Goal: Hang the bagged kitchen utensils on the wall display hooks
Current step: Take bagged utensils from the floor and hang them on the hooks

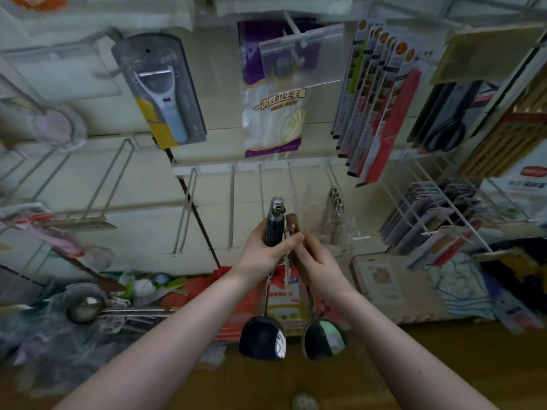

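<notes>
Before the wall hooks (pixel 261 184): turner (pixel 262 338) and ladle (pixel 324 338) held head-down, not yet hung.
Left hand (pixel 260 250): wrapped round the turner's dark handle.
Right hand (pixel 316 258): pinching the ladle's wooden handle.
Done: bagged utensils (pixel 336 208) on one hook.
Left: several bare hooks; utensil pile (pixel 85 306) on the lower shelf.
Bags: film on the held pair unclear.

My left hand (pixel 262 250) and right hand (pixel 318 260) hide most of the dark handle (pixel 273 229) and brown handle (pixel 293 222); I can't tell if bags wrap them. The left-side pile (pixel 59 329) is blurred.
</notes>
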